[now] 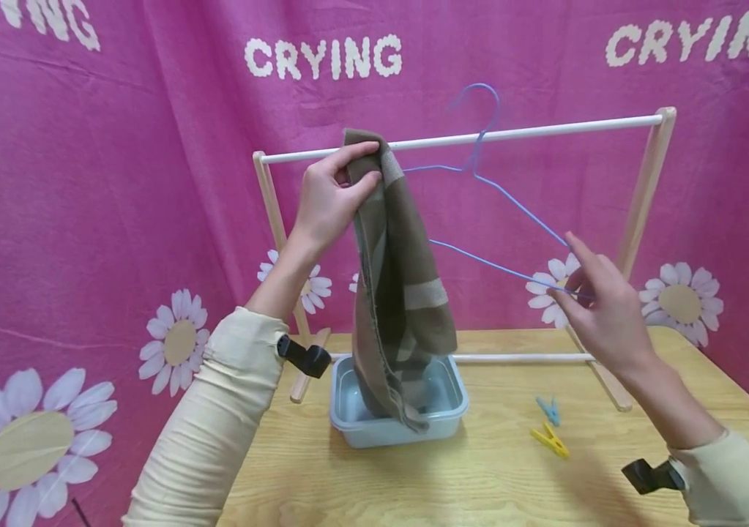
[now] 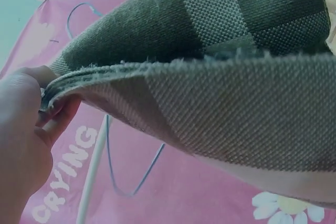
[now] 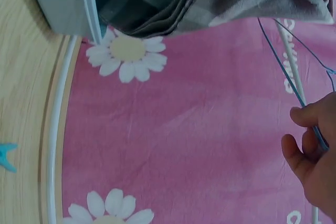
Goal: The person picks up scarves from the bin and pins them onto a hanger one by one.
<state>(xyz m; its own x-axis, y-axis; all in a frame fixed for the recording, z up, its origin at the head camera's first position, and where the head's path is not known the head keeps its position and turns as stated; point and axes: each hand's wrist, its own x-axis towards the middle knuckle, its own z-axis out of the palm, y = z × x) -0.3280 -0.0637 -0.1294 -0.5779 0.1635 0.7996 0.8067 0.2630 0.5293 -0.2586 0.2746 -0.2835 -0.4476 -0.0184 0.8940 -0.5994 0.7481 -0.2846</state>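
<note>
My left hand (image 1: pixel 331 194) pinches the top of a brown and grey checked cloth (image 1: pixel 403 249), which hangs down in folds. The cloth's lower end dips into a pale blue-grey plastic tub (image 1: pixel 397 432) and drapes over its front rim. At the right, my right hand (image 1: pixel 605 307) grips one corner of a blue wire hanger (image 1: pixel 522 210) between thumb and fingers. The hanger is held up with its hook above the rack's top bar; the cloth hides its left part in the head view. In the left wrist view, the cloth's frayed edges (image 2: pixel 157 66) run from the pinch.
A wooden rack with a white top bar (image 1: pixel 565 130) stands behind the tub. On the table (image 1: pixel 479 476) lie a blue clothespin (image 1: pixel 549 411) and a yellow clothespin (image 1: pixel 550 440), right of the tub. A pink curtain (image 1: pixel 183 146) with daisies surrounds the table.
</note>
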